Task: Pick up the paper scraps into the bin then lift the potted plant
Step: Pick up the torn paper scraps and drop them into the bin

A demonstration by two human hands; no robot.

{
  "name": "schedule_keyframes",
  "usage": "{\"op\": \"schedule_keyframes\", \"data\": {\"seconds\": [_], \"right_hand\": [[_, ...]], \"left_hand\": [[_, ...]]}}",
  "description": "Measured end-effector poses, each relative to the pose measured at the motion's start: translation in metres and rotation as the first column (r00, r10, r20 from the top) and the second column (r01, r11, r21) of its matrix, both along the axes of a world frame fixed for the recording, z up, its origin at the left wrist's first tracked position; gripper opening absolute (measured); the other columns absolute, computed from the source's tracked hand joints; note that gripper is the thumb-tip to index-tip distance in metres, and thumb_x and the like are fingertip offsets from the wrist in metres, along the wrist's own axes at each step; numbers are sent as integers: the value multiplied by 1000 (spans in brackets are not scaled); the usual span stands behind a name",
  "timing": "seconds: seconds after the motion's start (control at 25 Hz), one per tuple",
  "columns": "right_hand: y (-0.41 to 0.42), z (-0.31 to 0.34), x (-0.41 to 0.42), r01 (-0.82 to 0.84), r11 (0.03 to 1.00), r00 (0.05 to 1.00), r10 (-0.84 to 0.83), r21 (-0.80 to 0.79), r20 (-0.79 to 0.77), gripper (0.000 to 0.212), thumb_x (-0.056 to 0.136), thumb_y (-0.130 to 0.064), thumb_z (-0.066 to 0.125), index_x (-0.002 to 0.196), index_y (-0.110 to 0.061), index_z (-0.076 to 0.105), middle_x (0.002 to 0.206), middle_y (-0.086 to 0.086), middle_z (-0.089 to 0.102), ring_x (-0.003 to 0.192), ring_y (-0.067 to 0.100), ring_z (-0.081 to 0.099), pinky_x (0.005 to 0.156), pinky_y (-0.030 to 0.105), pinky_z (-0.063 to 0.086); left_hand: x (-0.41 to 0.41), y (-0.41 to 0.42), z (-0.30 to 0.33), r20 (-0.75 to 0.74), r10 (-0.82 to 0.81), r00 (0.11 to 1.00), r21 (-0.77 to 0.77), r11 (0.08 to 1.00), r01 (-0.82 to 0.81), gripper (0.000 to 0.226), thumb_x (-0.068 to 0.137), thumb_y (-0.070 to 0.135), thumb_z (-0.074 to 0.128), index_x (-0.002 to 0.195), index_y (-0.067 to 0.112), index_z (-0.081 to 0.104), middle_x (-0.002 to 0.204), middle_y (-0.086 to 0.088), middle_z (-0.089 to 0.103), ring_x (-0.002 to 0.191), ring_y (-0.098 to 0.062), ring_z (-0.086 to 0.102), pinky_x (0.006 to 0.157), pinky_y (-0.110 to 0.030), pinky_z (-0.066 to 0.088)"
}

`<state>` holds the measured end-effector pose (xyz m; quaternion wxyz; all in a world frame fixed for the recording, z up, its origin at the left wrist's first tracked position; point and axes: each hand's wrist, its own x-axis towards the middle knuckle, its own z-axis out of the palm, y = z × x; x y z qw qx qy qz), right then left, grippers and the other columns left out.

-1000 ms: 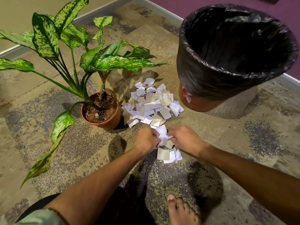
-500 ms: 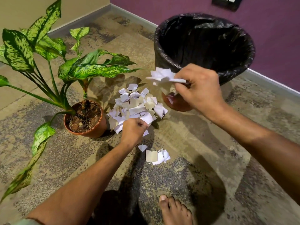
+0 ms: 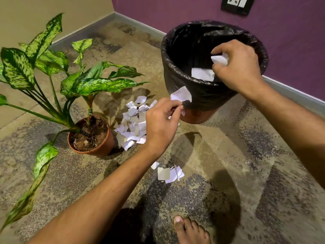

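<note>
head view, with the lined bin (image 3: 179,81) as landmark: the right hand (image 3: 237,67) hangs over the bin's open mouth, fingers curled round a clutch of white scraps (image 3: 219,59), with one scrap (image 3: 202,74) showing just below it inside the rim. the left hand (image 3: 161,125) is just in front of the bin's near wall, lower than the rim, pinching a white scrap (image 3: 181,95) between thumb and fingertips. the main heap of paper scraps (image 3: 133,124) lies on the carpet to the bin's left, between the bin's base and the potted plant (image 3: 91,136), touching or nearly touching the pot. a smaller cluster of scraps (image 3: 168,173) lies apart, nearer the person's bare foot (image 3: 190,229). judging from this, the right hand only needs to let go, since its load is already above the opening; the left hand's scrap must travel up and away over the rim. the left hand is the nearer one to both the heap and the pot. some scraps carry faint print, too small to read; a wall switch plate (image 3: 235,5) beyond the bin shows no legible label.
</note>
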<state>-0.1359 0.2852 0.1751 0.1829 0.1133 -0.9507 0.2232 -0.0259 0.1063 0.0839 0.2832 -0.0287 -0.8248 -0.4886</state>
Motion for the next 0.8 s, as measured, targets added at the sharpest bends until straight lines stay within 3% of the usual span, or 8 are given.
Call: {"op": "schedule_keyframes", "data": {"seconds": [0.08, 0.2, 0.36, 0.44, 0.56, 0.68, 0.8], "right_hand": [[0, -1, 1, -14, 1000, 1000, 14, -14, -1, 39, 80, -17, 61, 118, -21, 65, 121, 3, 60, 108, 24, 57, 90, 34, 43], [3, -1, 3, -33, 999, 999, 32, -36, -25, 44, 82, -17, 60, 127, -19, 59, 127, 3, 58, 105, 21, 58, 91, 30, 41], [7, 3, 4, -43, 996, 999, 44, -73, 3, 54, 84, -13, 58, 137, -17, 49, 139, 1, 50, 117, 15, 51, 96, 23, 35], [8, 5, 7, -42, 995, 999, 41, -87, -17, 54, 83, -10, 58, 136, -16, 49, 140, 1, 49, 126, 16, 47, 101, 21, 33], [4, 5, 18, -87, 989, 987, 69, -123, -144, 47, 81, -7, 55, 128, -12, 56, 131, 4, 55, 122, 15, 50, 100, 19, 37], [-11, -3, 35, -250, 955, 929, 190, -162, -317, 32, 82, -2, 56, 112, -5, 65, 113, 8, 64, 107, 17, 59, 92, 20, 45], [-35, -38, 61, -443, 883, 866, 377, -154, -327, 19, 82, 2, 58, 97, -3, 69, 100, 8, 67, 93, 21, 63, 83, 28, 50]], "left_hand": [[-9, 6, 20, -39, 3, 999, -5, 1000, -3, 6, 83, 11, 68, 85, 11, 74, 80, 1, 69, 70, -8, 62, 66, -29, 55], [-31, 14, 52, -15, 18, 1000, -21, 1000, -18, 11, 82, 11, 68, 91, 12, 76, 84, 3, 73, 71, -4, 63, 71, -23, 54], [-64, 20, 88, 162, -65, 985, -221, 970, 101, 39, 82, 10, 66, 119, 21, 66, 102, 4, 72, 85, -10, 66, 85, -25, 54], [-66, 19, 94, 156, -98, 983, -286, 948, 140, 48, 81, 10, 65, 126, 25, 61, 111, 4, 70, 91, -14, 67, 87, -25, 53], [-56, 9, 84, 86, -121, 989, -261, 955, 139, 43, 81, 10, 63, 122, 22, 63, 105, 7, 69, 79, -8, 64, 83, -23, 54], [-32, -7, 51, 83, -72, 994, -173, 981, 85, 28, 84, 11, 61, 110, 17, 69, 95, 6, 71, 70, -2, 59, 75, -25, 55], [3, -26, 1, 146, -50, 988, -301, 949, 93, 18, 86, 12, 60, 100, 15, 72, 88, 2, 72, 61, -13, 59, 66, -26, 49]]}}
